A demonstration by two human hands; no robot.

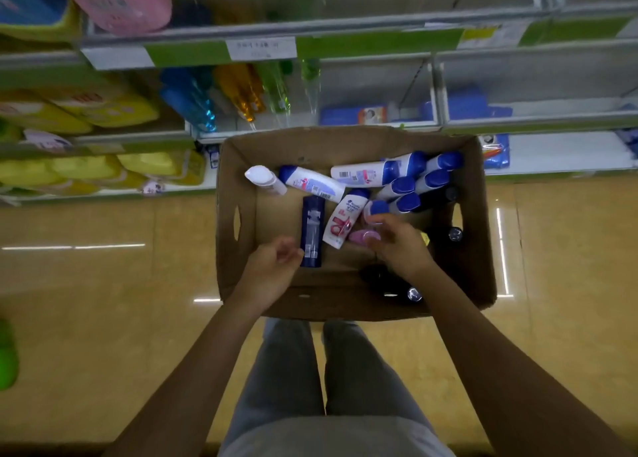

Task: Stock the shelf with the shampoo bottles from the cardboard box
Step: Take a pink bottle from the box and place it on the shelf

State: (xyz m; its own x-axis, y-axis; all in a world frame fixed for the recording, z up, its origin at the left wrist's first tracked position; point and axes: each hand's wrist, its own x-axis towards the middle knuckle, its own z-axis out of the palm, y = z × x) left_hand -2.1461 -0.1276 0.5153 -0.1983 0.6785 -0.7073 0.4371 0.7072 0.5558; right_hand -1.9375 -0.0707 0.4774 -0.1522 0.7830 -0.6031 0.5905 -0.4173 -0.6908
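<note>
At frame centre, inside the cardboard box (478, 235), a dark blue bottle (311, 235) is touched by the loosely curled left hand (272, 266); a pink bottle (359, 236) is reached by the curled right hand (397, 242), likely for shelving.

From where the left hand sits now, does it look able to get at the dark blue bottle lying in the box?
Probably yes. The left hand is already inside the cardboard box, its fingers right beside the dark blue bottle, which lies flat with nothing on top of it. The right hand is busy farther right.
</note>
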